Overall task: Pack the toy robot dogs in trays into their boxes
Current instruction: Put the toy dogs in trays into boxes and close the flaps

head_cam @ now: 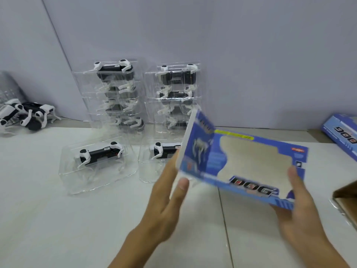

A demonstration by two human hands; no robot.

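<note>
A blue windowed toy box (247, 163) marked "DOG" hangs tilted above the table at centre right. My right hand (301, 207) grips its near right corner, thumb on the front face. My left hand (168, 198) touches the box's left end with fairly straight fingers, thumb under the lower left corner. Two clear trays lie flat on the table, each with a black-and-white robot dog: one tray (98, 163) at left, the other tray (154, 161) partly hidden behind the box. Behind them stand two stacks (116, 97) (175, 93) of several filled trays against the wall.
Loose robot dogs (29, 117) lie in a heap at far left beside a mesh basket (9, 89). Another blue box (342, 134) lies at the right edge. A brown carton corner (345, 200) juts in at lower right.
</note>
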